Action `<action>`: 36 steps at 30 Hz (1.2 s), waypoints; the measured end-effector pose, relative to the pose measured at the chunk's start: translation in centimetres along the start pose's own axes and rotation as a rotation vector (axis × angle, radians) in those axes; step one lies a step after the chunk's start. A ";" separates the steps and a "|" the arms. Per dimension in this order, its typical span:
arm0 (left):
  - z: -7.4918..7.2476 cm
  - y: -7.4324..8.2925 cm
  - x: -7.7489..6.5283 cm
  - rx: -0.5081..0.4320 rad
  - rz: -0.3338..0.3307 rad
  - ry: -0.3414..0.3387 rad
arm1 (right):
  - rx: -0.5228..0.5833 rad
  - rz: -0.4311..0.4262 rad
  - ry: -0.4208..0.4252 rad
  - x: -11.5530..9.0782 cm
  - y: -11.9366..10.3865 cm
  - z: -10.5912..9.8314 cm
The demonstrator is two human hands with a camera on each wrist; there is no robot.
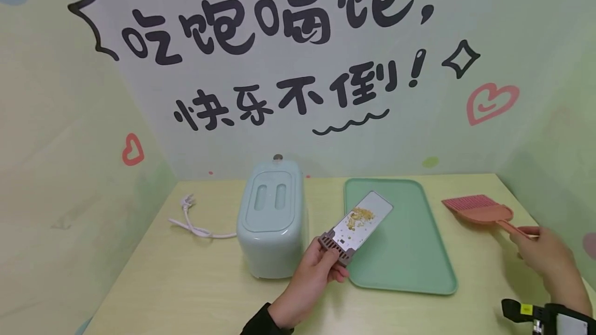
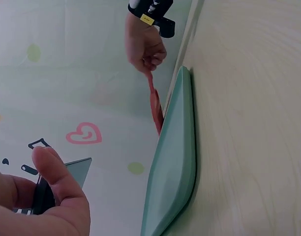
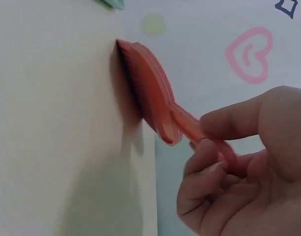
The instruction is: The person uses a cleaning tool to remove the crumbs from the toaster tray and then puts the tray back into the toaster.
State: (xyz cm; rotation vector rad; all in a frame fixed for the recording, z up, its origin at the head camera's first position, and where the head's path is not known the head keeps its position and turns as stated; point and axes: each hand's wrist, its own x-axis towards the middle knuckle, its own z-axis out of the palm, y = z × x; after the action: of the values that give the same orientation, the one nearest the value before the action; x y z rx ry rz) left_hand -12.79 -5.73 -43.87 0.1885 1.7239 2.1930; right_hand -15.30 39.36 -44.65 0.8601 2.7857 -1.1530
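The crumb tray [image 1: 381, 202], a flat pale plate with a slotted brown end, was held aloft over the left part of the green tray [image 1: 405, 252], apart from it. Yellow crumbs [image 1: 360, 217] lay loose in a patch near the plate's middle, with smaller specks toward the slotted end.

The crumbs seemed the main risk: a tip toward one of the plate's long edges, or a jolt of the wrist, could have spilled them, and those leaving by the left side might have missed the green tray. The plate was borne from one end only, so its far end could also have dipped. A hasty stroke of the brush [image 1: 481, 214] might have flicked crumbs past the green tray's rim.

The left hand [image 1: 316, 273] held just the slotted end in a narrow grip, its thumb across the top and fingers beneath. To the right of the green tray, the right hand [image 1: 549, 257] pinched the brush by its slim handle, thumb and fingers closed around it. The pink bristles pointed toward the green tray; whether they touched the table [image 1: 163, 283] could not be told.

Left of the green tray stood a pale blue toaster [image 1: 270, 203], and farther left lay its white cord [image 1: 203, 232], loosely knotted.
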 end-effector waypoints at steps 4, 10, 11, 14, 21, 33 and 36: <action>-0.1 -0.1 0.0 0.001 -0.001 0.000 | 0.101 -0.011 0.196 -1.0 -2.1 -0.3; -0.2 -0.3 0.1 -0.006 0.008 -0.005 | 0.153 -0.071 0.393 -2.9 -4.3 -1.2; -0.2 -0.3 0.1 -0.006 0.009 -0.006 | 0.156 -0.092 0.411 -3.1 -4.6 -1.3; -0.3 -0.4 0.2 -0.002 0.005 -0.009 | 0.151 -0.171 0.440 -3.8 -5.2 -1.5; -0.3 -0.4 0.3 0.009 -0.016 -0.015 | -0.025 -0.521 0.438 -4.2 -5.7 -1.4; -0.4 -0.5 0.4 0.044 -0.025 -0.030 | -0.181 -0.565 0.256 -4.1 -5.7 -0.3; -0.4 -0.7 0.5 0.051 -0.031 -0.033 | -0.088 -0.569 0.338 -4.9 -6.8 -0.3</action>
State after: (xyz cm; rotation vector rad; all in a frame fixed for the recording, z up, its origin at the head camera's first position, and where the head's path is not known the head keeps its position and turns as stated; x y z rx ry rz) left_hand -13.25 -5.77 -44.70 0.2080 1.7544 2.1133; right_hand -14.39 33.25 -38.95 0.2667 3.4695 -0.9840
